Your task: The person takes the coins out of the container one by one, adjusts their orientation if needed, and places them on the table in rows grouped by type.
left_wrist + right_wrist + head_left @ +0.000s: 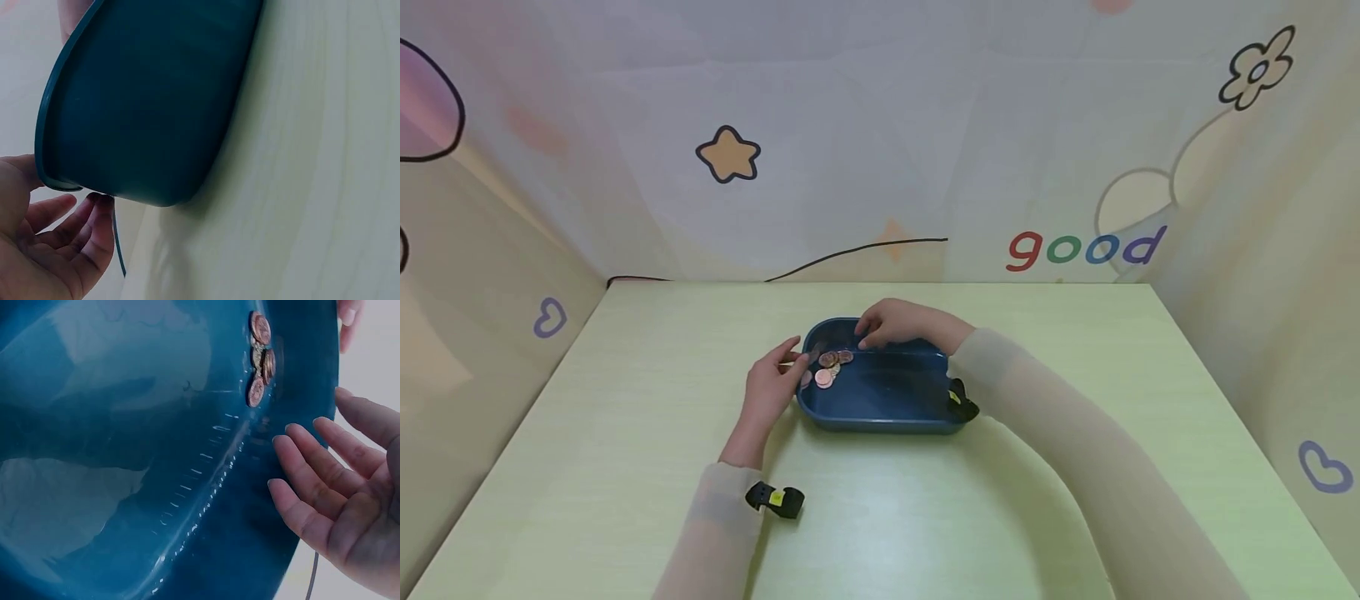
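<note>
Pale table [625, 467] — we'd guess tray's [887, 387] light, stiff; coins [829, 359] may slide. L hand [767, 385] pinches rim [41, 128] — prob. best hold; R hand [898, 321] relaxed, empty.

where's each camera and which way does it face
Head: on the head, facing forward and down to the blue tray and coins; pale sleeves, left fingers and right fingers show.
Left wrist: on that wrist, facing the tray's outer wall; left fingers lower left, some skin at top.
Right wrist: on that wrist, facing into the tray; right fingers at right, left fingers top right.
Shared: head and right wrist both show coins.
</note>
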Available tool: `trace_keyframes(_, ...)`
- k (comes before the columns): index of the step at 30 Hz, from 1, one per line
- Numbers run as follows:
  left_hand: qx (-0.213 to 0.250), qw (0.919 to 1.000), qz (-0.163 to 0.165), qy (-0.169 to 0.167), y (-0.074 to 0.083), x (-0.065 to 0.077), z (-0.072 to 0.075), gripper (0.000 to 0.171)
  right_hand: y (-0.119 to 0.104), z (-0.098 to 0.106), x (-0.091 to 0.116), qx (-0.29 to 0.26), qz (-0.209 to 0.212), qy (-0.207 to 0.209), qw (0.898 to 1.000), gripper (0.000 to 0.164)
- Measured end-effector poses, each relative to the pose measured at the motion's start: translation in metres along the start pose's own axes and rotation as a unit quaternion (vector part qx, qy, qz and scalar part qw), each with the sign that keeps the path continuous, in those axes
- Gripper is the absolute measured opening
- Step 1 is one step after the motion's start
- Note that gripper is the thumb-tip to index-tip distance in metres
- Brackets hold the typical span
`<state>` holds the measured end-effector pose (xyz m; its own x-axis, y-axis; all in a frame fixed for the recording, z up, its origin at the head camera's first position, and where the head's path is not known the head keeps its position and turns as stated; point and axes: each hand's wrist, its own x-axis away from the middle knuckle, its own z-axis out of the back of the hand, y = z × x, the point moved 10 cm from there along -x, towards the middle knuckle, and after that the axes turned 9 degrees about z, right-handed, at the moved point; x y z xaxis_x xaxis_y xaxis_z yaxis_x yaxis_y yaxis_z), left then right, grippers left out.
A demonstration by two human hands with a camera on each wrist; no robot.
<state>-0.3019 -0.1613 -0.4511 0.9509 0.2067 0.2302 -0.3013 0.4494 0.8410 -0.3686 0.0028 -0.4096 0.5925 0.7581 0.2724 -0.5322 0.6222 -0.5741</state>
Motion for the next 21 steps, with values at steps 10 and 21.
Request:
trace_keyframes(10,0.008,0.9997,-0.007,0.024,-0.001,0.002,-0.001,0.048,-0.003,-0.015,-0.011,0.02,-0.021,-0.037,0.999,0.043)
trace_keyframes(21,0.041,0.9982,-0.016,0.042,-0.003,0.003,-0.001,0.043,0.004,-0.031,-0.023,0.04,-0.057,-0.068,0.995,0.044)
